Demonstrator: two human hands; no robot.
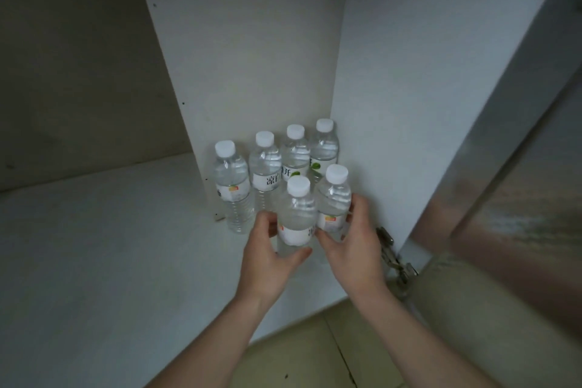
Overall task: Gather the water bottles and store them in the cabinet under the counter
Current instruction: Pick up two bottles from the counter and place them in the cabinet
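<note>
Inside the cabinet (pixel 393 72), the left hand (pixel 271 249) grips one upright bottle (pixel 297 214) and the right hand (pixel 349 242) grips another bottle (pixel 333 198), packing them against four bottles (pixel 277 161) in the far right corner, apparently to save space.

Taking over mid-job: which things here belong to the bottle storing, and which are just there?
Job: six bottles, four in the back row, two in front; cabinet; left hand; right hand.
Just there: door hinge; floor tiles.
</note>
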